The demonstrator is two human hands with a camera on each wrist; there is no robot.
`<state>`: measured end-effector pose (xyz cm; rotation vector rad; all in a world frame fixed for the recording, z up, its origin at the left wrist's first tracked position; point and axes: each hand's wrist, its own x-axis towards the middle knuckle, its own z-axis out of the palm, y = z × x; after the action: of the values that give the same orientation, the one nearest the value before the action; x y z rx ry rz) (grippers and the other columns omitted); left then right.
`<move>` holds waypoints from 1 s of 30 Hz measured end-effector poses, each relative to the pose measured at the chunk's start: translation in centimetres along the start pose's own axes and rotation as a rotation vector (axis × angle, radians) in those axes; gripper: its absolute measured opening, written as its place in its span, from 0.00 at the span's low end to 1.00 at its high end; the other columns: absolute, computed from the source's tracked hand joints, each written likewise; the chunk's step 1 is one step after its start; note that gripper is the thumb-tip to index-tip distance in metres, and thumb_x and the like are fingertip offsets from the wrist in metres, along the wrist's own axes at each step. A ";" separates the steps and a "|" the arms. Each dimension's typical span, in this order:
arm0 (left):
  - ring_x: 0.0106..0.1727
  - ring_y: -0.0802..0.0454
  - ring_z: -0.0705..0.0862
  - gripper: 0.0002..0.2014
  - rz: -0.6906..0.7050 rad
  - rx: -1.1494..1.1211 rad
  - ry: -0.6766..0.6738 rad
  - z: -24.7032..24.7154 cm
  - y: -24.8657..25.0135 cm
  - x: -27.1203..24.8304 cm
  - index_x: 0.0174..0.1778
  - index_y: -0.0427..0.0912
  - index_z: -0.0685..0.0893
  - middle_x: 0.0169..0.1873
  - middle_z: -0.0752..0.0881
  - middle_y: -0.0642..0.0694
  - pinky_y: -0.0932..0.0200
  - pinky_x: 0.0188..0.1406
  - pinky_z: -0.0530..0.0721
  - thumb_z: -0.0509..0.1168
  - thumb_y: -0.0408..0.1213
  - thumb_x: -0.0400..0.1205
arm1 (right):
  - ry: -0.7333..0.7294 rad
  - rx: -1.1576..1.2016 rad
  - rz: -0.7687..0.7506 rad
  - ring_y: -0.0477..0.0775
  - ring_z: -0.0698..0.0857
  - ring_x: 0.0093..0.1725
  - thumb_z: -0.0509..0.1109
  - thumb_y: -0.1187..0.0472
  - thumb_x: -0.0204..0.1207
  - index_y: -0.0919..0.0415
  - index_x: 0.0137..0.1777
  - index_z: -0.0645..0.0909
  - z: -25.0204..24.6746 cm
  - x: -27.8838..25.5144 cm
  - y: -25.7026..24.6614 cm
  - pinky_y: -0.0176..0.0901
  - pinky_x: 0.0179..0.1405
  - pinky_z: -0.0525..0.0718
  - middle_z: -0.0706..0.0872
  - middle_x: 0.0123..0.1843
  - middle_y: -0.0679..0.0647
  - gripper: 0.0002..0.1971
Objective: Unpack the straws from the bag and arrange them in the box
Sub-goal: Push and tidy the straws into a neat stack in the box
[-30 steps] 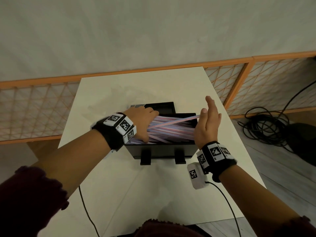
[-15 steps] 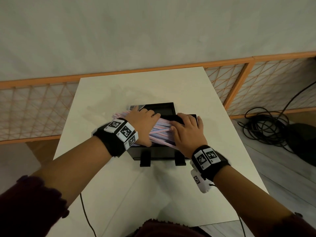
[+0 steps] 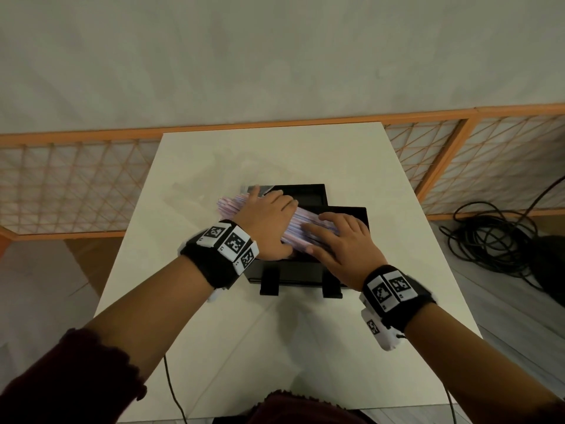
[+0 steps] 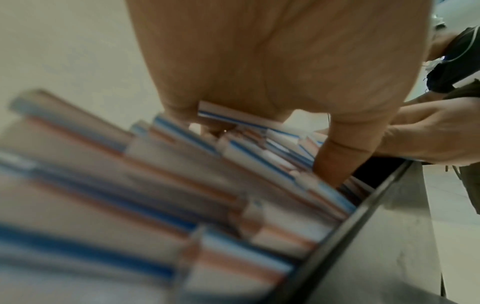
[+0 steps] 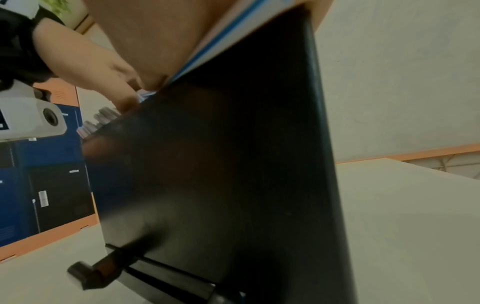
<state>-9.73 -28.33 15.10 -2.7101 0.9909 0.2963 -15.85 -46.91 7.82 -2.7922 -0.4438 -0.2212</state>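
A black box (image 3: 351, 214) stands mid-table with two latches on its front wall. A bundle of pink-and-blue striped straws (image 3: 229, 206) lies slanted across it, the left ends jutting past the box's left wall. My left hand (image 3: 266, 221) wraps the bundle, fingers over the far side and thumb on the near side. In the left wrist view the straws (image 4: 182, 185) fan out below the palm by the box wall (image 4: 363, 236). My right hand (image 3: 339, 243) lies flat on the bundle's right half, fingers spread. The right wrist view shows the box's outer wall (image 5: 233, 164) up close.
The open lid (image 3: 293, 194) lies behind the box, with a clear wrapper edge (image 3: 260, 188) beside it. The white table (image 3: 305, 154) has bare surface around the box. An orange lattice fence (image 3: 61, 185) runs behind, and coiled black cables (image 3: 489, 240) lie on the floor at right.
My right hand came down from beside the box's right end and now lies flat on the straws. The left hand has drawn the bundle leftward, so its ends jut past the box.
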 end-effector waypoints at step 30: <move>0.68 0.49 0.75 0.26 -0.579 -1.909 0.591 4.2 -0.7 -1.2 0.74 0.49 0.68 0.66 0.78 0.47 0.51 0.66 0.76 0.41 0.58 0.86 | 0.099 0.235 0.019 0.57 0.75 0.67 0.54 0.39 0.76 0.57 0.64 0.75 -0.5 2.3 -1.6 0.51 0.70 0.68 0.77 0.68 0.55 0.26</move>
<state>-10.66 -25.88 11.59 -4.7087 -0.7150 0.4471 -14.27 -45.03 9.16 -2.5423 -0.3918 -0.2820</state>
